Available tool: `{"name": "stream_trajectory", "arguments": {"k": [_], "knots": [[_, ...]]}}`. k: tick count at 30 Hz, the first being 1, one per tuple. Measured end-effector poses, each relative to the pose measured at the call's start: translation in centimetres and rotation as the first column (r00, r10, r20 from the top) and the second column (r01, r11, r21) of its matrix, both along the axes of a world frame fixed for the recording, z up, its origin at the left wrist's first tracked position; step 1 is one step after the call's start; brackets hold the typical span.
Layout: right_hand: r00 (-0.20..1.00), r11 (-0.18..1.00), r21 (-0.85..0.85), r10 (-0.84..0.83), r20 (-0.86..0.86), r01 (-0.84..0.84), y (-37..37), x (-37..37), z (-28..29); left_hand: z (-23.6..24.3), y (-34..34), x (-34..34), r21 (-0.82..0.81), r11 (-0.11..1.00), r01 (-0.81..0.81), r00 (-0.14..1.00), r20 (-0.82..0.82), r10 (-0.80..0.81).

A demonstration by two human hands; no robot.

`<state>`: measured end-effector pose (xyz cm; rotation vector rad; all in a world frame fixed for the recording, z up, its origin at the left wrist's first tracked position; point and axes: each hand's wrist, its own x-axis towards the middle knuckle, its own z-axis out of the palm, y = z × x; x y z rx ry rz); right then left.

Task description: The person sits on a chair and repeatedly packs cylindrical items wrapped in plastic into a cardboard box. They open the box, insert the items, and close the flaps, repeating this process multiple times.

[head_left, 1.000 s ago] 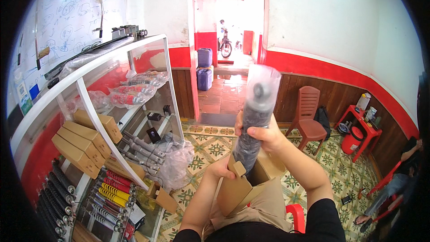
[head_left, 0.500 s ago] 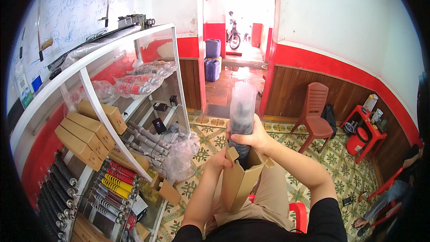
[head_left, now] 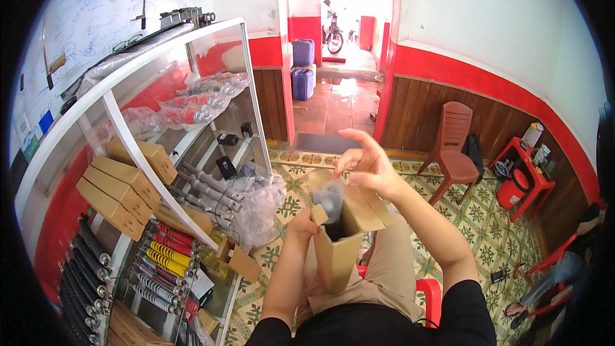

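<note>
A long, narrow cardboard box [head_left: 336, 259] stands tilted on my lap with its top flaps open. My left hand [head_left: 302, 225] grips its left upper edge. Inside sits a dark cylindrical part in clear bubble-type wrap [head_left: 329, 202], its top sticking out a little above the box mouth; its lower part is hidden. Just above and to the right of the opening, my right hand [head_left: 377, 172] is raised with its fingers apart, holding nothing.
To my left, a glass-and-metal display shelf [head_left: 122, 134] carries closed cardboard boxes [head_left: 118, 198], coil-spring shock absorbers [head_left: 170, 259] and plastic-wrapped parts [head_left: 192, 109]. A brown plastic chair [head_left: 451, 154] and a red side table [head_left: 528, 179] are at the right. A seated person's leg [head_left: 544, 282] shows at far right.
The wrapped part has dropped down into the box. My right hand has let go of it and lifted, its fingers now spread. My left hand still grips the box.
</note>
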<state>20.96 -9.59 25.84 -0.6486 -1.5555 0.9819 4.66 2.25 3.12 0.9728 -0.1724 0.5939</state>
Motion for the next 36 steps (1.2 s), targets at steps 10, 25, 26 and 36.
{"name": "stream_trajectory", "arguments": {"k": [10, 25, 26, 36], "knots": [[0.982, 0.943, 0.285, -0.139, -0.124, 0.17, -3.4, 0.9, -0.7, -9.6, 1.5, -2.3, -0.109, 0.99, 0.091, 0.994, -0.052, -0.097], [0.487, 0.697, -0.187, -0.642, -0.593, 0.692, -3.8, 8.4, -13.3, -15.5, 1.4, -3.1, -0.271, 0.948, -0.168, 0.939, -0.336, 0.07], [0.428, 0.682, -0.251, -0.659, -0.619, 0.687, -4.1, 9.7, -14.6, -13.7, 0.6, -3.4, -0.272, 0.93, -0.248, 0.933, -0.327, 0.153], [-0.062, 0.489, -0.591, -0.734, -0.676, 0.642, -8.2, 21.7, -20.8, 1.3, 1.6, 2.4, -0.007, 0.998, 0.064, 0.814, -0.578, -0.056]]}}
